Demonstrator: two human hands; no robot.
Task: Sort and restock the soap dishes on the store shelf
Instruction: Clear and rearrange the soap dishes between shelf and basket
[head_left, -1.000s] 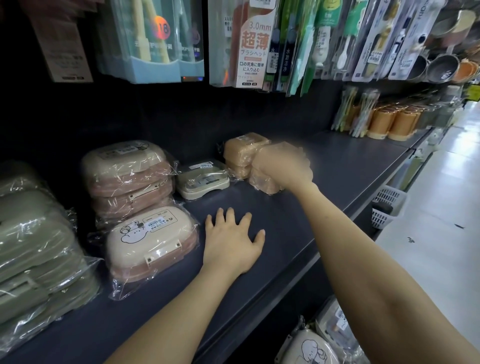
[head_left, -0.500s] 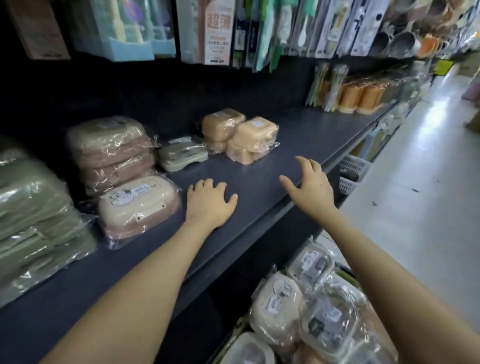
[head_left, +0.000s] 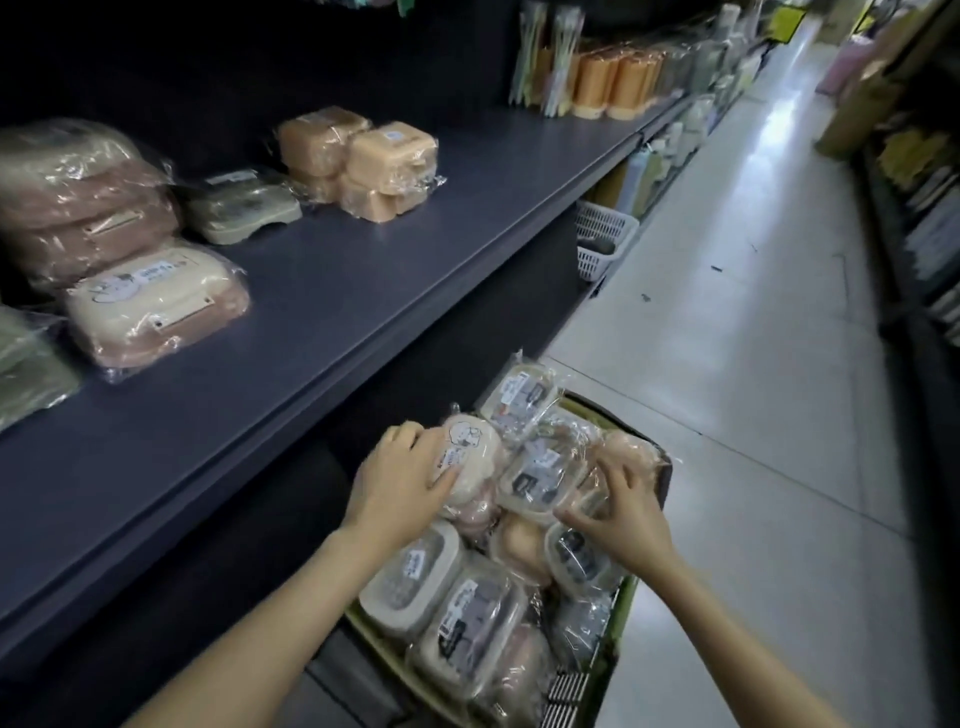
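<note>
Restocking looks far from done: the dark grey store shelf (head_left: 415, 270) carries few film-wrapped soap dishes (head_left: 156, 306) toward its left end, and the green-rimmed crate (head_left: 628, 597) is full. The left hand (head_left: 397, 486) grips a cream plastic-wrapped soap dish (head_left: 470, 460) at the crate's far-left corner; the right hand (head_left: 623, 514) rests spread on others.

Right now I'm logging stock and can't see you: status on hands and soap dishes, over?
Left hand grips cream soap dish in basket. Right hand spread over wrapped dishes, grip unclear. No obstruction toward shelf.
</note>
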